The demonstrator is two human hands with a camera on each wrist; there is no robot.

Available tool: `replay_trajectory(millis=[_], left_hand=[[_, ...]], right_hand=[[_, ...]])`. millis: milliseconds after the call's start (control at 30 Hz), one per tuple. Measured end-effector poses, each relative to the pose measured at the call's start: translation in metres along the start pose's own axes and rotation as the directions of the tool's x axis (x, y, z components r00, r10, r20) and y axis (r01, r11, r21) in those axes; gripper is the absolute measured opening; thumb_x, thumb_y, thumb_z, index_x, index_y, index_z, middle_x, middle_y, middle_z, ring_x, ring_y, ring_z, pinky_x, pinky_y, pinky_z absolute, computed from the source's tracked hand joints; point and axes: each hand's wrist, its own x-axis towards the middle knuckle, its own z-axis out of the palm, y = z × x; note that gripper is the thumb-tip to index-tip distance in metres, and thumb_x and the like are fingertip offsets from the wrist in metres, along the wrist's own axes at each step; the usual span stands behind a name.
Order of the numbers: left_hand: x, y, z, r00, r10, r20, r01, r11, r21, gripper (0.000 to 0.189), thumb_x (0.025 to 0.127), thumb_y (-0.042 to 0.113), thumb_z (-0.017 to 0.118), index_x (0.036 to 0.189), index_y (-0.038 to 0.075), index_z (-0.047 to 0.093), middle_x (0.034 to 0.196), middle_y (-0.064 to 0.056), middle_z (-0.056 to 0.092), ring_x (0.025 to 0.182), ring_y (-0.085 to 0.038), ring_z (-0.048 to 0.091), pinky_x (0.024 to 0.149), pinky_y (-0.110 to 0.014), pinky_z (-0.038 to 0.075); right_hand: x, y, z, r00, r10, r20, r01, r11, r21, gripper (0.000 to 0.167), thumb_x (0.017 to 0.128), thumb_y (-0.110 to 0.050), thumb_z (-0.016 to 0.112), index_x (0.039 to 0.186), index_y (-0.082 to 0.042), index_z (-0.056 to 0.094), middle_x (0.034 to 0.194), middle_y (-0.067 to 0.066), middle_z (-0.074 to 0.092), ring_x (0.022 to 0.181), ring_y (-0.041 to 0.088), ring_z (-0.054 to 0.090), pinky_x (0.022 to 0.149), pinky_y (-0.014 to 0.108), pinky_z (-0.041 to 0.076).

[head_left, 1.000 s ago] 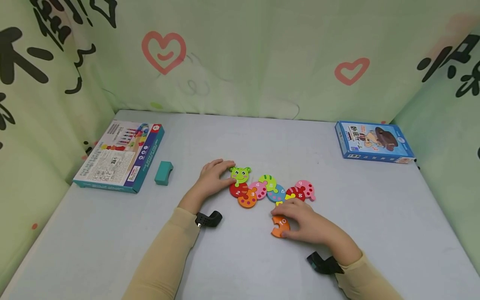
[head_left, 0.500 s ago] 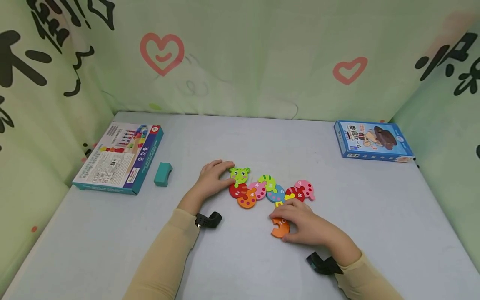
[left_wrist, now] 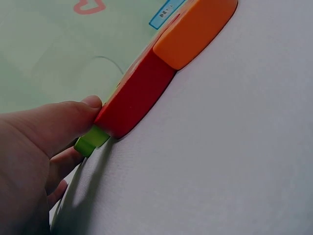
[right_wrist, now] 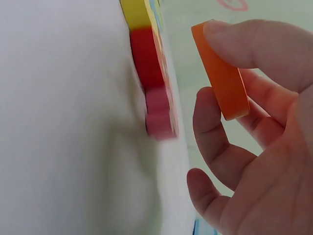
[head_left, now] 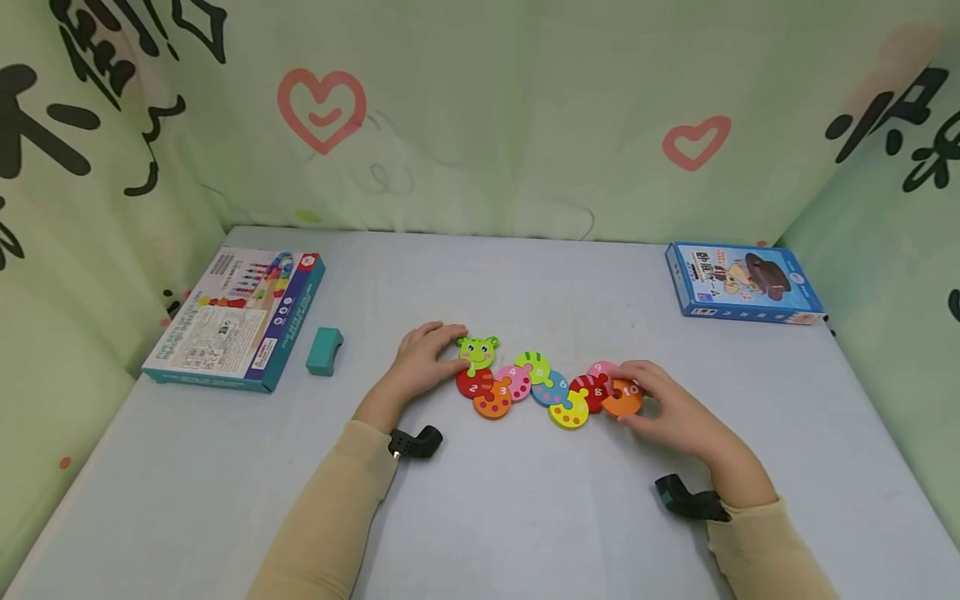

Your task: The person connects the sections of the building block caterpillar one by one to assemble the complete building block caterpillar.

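A row of numbered caterpillar puzzle pieces winds across the white table, from the green head piece [head_left: 477, 353] to a pink piece [right_wrist: 160, 112] at the right end. My left hand [head_left: 422, 358] holds the green head piece at its left side, thumb by the red piece [left_wrist: 139, 93] marked 2. The orange puzzle piece [head_left: 622, 400] marked 10 is pinched between thumb and fingers of my right hand [head_left: 678, 412]. In the right wrist view it is raised off the table, apart from the pink piece. My right hand partly covers the pink piece in the head view.
At the left lie a large flat puzzle box [head_left: 236, 321] and a small teal block [head_left: 324, 351]. A blue box [head_left: 745, 283] rests at the back right. A pale green curtain [head_left: 487, 117] encloses the table's back and sides.
My right hand has carried the orange piece up and to the right, from below the row to the row's right end. This uncovers the yellow piece. The left hand stays on the head piece.
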Motion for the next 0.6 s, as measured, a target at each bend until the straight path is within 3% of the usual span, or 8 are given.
replay_trajectory(millis=[233, 600], left_hand=[[-0.001, 0.001, 0.0, 1.0, 0.0, -0.006, 0.0, 1.0, -0.003, 0.052, 0.083, 0.037, 0.062, 0.131, 0.023, 0.048, 0.139, 0.004, 0.044, 0.136, -0.022, 0.023, 0.112, -0.048, 0.01], [0.0, -0.001, 0.001, 1.0, 0.0, -0.004, 0.0, 1.0, -0.006, 0.052, 0.083, 0.037, 0.062, 0.131, 0.024, 0.048, 0.139, 0.004, 0.044, 0.136, -0.021, 0.023, 0.112, -0.047, 0.01]], right_hand=[[0.0, 0.021, -0.006, 0.994, 0.109, 0.011, -0.109, 0.994, 0.004, 0.056, 0.078, -0.022, 0.07, 0.126, -0.008, 0.045, 0.134, 0.02, 0.036, 0.12, 0.038, 0.036, 0.096, 0.058, 0.036], [0.004, 0.027, 0.001, 0.988, 0.155, -0.002, -0.155, 0.987, -0.032, 0.059, 0.077, -0.031, 0.071, 0.125, -0.007, 0.045, 0.125, 0.019, 0.042, 0.104, 0.031, 0.043, 0.088, 0.051, 0.045]])
